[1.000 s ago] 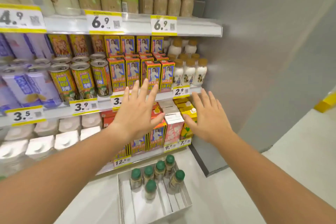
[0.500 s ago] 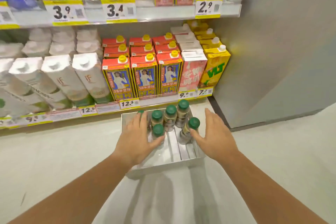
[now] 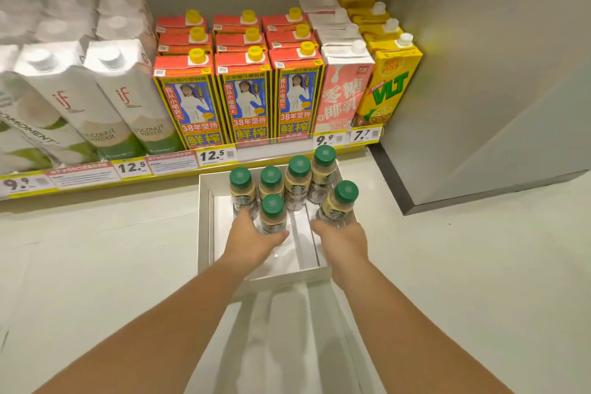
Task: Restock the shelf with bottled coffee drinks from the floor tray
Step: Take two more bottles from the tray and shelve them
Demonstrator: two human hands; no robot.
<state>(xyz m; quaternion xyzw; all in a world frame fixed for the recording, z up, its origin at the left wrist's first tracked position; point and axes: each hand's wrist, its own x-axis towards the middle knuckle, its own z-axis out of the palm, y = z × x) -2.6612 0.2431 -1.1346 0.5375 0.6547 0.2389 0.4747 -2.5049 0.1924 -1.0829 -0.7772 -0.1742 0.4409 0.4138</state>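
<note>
In the white floor tray (image 3: pixel 204 233), we have our left hand (image 3: pixel 252 241) and right hand (image 3: pixel 343 238) each wrapped around one near-row coffee bottle (image 3: pixel 272 216), so we judge the pick-up under way, with lifting straight up next.

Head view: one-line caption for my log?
Left hand and right hand each grip a coffee bottle in the floor tray.
</note>
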